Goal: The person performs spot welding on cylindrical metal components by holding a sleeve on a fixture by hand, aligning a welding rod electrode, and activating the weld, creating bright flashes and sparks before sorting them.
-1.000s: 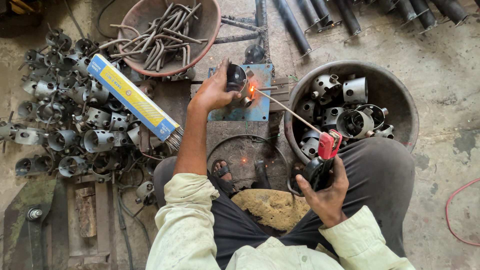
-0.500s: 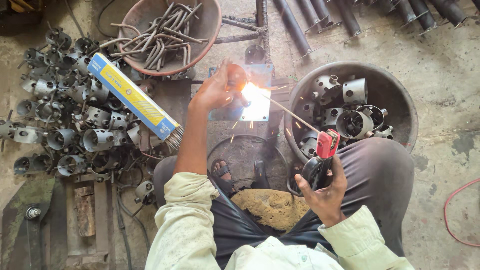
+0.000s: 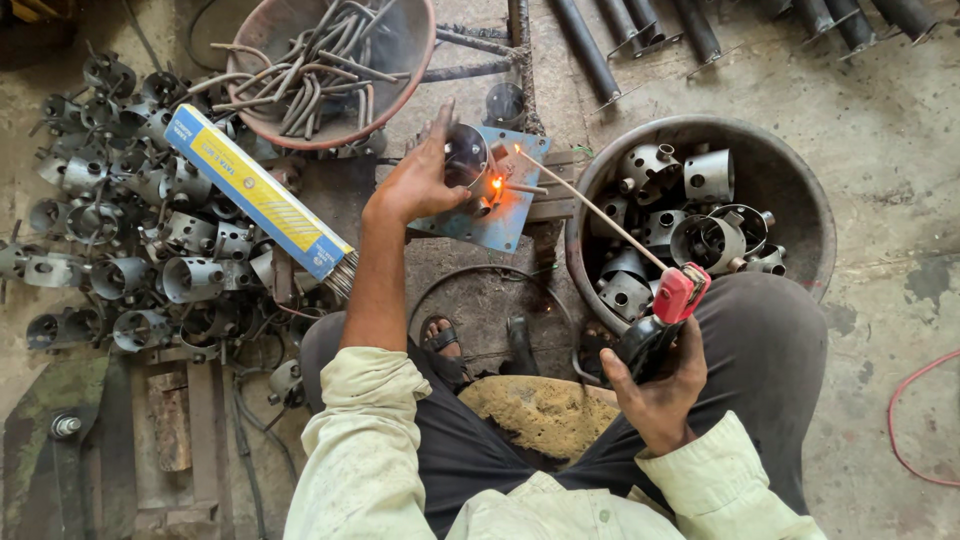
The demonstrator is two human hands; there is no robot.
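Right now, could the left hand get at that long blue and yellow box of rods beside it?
Probably yes. The left hand is busy steadying a metal ring on the blue plate, but the box lies on top of the pile, with nothing between.

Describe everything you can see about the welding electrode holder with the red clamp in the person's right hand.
The electrode holder has a dark handle and a red clamp head, and looks like plastic over metal. The right hand grips the handle above the person's right thigh, beside the rim of the round metal tub. A thin, straight welding rod is clamped in the red head and slants up and left across the tub's edge. Its tip ends near an orange glow on the metal piece that the left hand steadies on the blue plate.
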